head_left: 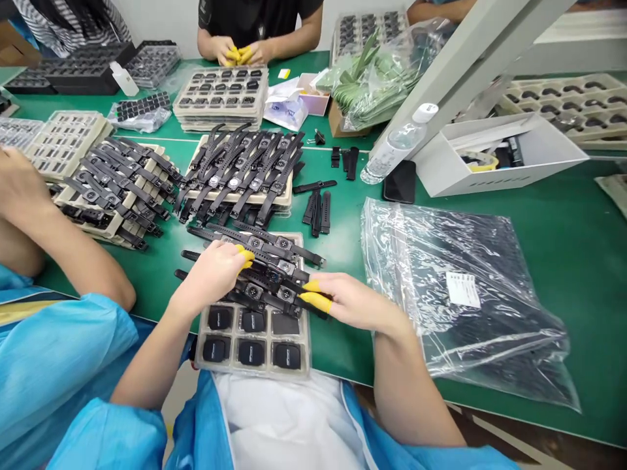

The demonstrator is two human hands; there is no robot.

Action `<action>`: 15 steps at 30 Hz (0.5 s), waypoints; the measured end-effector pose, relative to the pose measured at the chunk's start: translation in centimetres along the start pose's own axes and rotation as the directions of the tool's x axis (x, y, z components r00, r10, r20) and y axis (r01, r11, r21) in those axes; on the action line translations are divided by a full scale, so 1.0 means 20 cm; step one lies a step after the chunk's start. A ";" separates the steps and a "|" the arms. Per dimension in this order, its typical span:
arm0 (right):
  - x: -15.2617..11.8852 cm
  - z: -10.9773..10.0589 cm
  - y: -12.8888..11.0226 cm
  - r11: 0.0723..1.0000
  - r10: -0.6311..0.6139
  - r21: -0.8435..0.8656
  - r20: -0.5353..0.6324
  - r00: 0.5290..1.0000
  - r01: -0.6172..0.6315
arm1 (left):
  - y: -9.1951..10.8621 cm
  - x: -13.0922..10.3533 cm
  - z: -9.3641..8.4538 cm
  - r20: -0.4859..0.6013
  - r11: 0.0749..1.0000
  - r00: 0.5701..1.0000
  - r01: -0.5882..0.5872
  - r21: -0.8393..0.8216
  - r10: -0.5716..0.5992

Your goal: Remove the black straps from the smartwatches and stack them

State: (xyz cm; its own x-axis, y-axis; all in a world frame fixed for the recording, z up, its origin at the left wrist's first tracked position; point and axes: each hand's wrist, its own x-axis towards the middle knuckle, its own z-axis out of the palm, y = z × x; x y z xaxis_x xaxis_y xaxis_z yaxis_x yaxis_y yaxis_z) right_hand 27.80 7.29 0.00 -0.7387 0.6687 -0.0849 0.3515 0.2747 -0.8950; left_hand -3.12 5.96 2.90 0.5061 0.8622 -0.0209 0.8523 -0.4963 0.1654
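My left hand (218, 271), with yellow finger covers, is closed at the upper left of a black smartwatch (269, 277) over the near tray. Yellow covers also show on my right hand (347, 301), whose thumb and finger pinch the strap at the watch's lower right end. Several other strapped watches lie slantwise beneath and around it, backs up. The pale plastic tray (255, 373) sits at the table's front edge. Its front compartments hold square black pieces (251, 352), some with small lettering. Between my left fingertips the strap is partly hidden.
Trays piled with strapped watches (245, 171) stand beyond my hands. Loose straps (318, 212), a phone (400, 183), a bottle (399, 143) and a white box (499, 156) lie rightward. A clear bag of black items (460, 294) covers the right. Co-workers' arms (73, 241) are left and opposite.
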 end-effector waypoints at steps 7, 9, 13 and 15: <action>-0.05 0.01 -0.01 0.994 0.099 0.022 0.316 0.943 -0.111 | 0.12 -0.15 0.06 0.198 0.948 0.954 -0.166 -0.271 0.223; -0.04 0.02 0.01 0.989 0.115 0.048 0.343 0.932 -0.140 | 0.15 -0.17 0.10 0.182 0.944 0.954 -0.184 -0.275 0.239; -0.05 0.02 0.03 0.972 0.193 0.055 0.362 0.912 -0.228 | 0.17 -0.19 0.17 0.116 0.949 0.966 -0.199 -0.247 0.233; -0.06 0.01 0.04 0.965 0.225 0.043 0.381 0.897 -0.260 | 0.17 -0.19 0.19 0.080 0.952 0.969 -0.213 -0.222 0.235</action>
State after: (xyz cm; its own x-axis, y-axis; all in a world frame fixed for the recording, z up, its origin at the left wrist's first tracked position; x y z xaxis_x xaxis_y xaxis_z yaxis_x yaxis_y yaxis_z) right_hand 28.85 6.70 -0.69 -0.8025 0.3986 -0.4440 0.5064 0.0617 -0.8601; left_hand -1.64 0.55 -0.28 0.7014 0.7102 -0.0606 0.6740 -0.6332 0.3804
